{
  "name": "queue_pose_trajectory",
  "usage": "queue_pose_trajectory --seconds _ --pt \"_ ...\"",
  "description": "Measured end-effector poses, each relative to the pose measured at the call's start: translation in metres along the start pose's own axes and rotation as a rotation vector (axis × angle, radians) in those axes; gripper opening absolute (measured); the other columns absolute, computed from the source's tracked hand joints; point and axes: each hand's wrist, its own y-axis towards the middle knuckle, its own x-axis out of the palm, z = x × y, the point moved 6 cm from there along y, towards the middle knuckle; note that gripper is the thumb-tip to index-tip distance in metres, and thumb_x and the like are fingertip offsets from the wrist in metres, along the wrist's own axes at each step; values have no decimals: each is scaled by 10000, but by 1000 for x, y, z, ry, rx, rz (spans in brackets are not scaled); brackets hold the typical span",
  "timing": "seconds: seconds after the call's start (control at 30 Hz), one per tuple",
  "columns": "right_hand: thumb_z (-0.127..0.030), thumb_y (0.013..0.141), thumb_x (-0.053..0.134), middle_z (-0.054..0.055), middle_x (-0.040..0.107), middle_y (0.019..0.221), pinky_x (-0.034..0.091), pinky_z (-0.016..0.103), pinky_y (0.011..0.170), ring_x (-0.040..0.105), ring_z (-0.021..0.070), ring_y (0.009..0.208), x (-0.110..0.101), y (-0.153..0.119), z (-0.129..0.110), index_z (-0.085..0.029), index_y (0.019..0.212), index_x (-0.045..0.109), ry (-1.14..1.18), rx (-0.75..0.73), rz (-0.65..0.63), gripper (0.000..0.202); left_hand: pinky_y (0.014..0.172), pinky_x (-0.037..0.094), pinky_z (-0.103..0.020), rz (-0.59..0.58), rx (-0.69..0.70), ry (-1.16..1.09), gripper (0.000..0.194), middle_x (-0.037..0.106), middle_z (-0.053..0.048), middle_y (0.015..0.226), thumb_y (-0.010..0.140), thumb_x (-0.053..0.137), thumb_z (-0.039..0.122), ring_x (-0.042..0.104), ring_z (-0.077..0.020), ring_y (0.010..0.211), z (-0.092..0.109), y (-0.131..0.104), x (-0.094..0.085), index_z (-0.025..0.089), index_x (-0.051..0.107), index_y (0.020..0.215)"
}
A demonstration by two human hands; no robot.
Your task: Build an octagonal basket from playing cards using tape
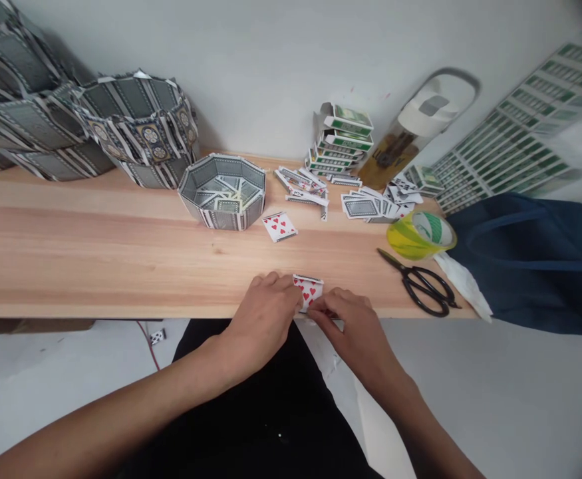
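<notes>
the heart card (309,291) lies face up, folded far edge toward the wall (271,80), long axis unclear. left hand (267,316) grips its left side; right hand (348,319) pinches its near edge.

A white paper playing card printed with red hearts (308,291) sits face up at the near edge of the pale wooden worktop (121,259), its far end squared toward the worktop's back. A narrow folded strip crosses that end; its left side and near corners are partly hidden.
</notes>
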Motion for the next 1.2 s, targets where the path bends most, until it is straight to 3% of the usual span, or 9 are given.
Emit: queue_pose_trajectory --seconds 0.27,0.4,0.57,0.73,0.9,1.03,1.2 --pt "-203 908 502 8 645 810 323 324 701 581 187 768 1 4 -6 -219 838 561 -136 -10 -49 93 733 400 -353 -46 48 95 173 638 -57 823 871 472 104 558 -223 832 -1 9 -1 164 596 766" --pt "-182 899 497 -1 631 789 305 314 691 568 180 760 1 7 -7 -215 808 535 -122 -20 -88 104 733 399 -356 -50 -4 63 122 647 -55 863 867 472 106 565 -226 834 -3 11 -4 162 580 883" --pt "-187 918 477 19 627 844 293 331 708 543 200 787 2 8 -8 -207 840 539 -149 6 -143 102 740 377 -350 -74 -14 31 151 639 -44 824 860 463 95 556 -221 836 -3 11 -4 173 575 794" --pt "-206 918 522 31 625 886 318 357 745 536 216 825 5 0 -5 -217 933 580 -139 -12 -61 60 727 360 -327 -13 6 -83 163 621 -13 768 849 513 88 538 -189 792 -7 10 -5 179 567 725" --pt "-202 943 499 54 627 934 362 375 795 546 215 877 8 -15 -4 -247 1187 593 -175 -108 120 265 760 358 -330 115 36 -98 178 619 -18 820 914 499 135 518 -183 825 -5 -1 -2 170 585 762" --pt "-177 939 492 100 620 1145 390 389 864 555 230 1028 9 -28 -6 -246 1303 546 -267 -189 221 374 771 351 -352 175 56 15 183 611 -43 889 939 463 155 500 -201 860 -1 -12 2 174 604 825" --pt "-200 938 482 121 529 1380 341 458 1014 476 272 1245 16 -39 -7 -216 1349 507 -388 -189 202 412 761 350 -353 177 65 41 200 588 -39 869 942 458 167 492 -198 847 -1 -15 4 171 588 789"
